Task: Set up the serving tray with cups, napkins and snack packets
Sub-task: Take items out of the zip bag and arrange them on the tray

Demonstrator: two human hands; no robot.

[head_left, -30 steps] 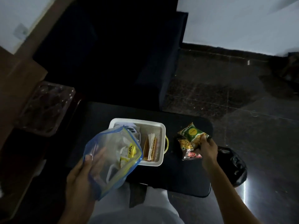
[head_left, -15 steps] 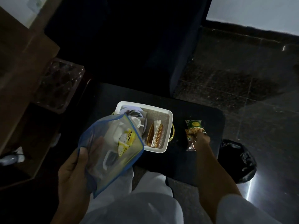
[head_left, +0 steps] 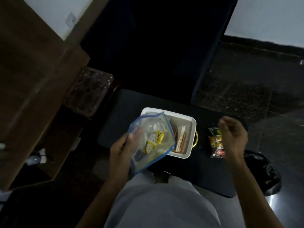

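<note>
left grip (head_left: 121, 150) holds zip pouch (head_left: 153, 142) over tray (head_left: 193, 127), likely for unpacking | right grip (head_left: 233, 135) loose, empty, just above snack packets (head_left: 215, 142) on bench (head_left: 205, 175)

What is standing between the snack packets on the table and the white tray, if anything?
Nothing visible. Only bare dark table separates the snack packets from the white tray. The zip bag held by the left hand covers the tray's left part; its right part is uncovered.
</note>
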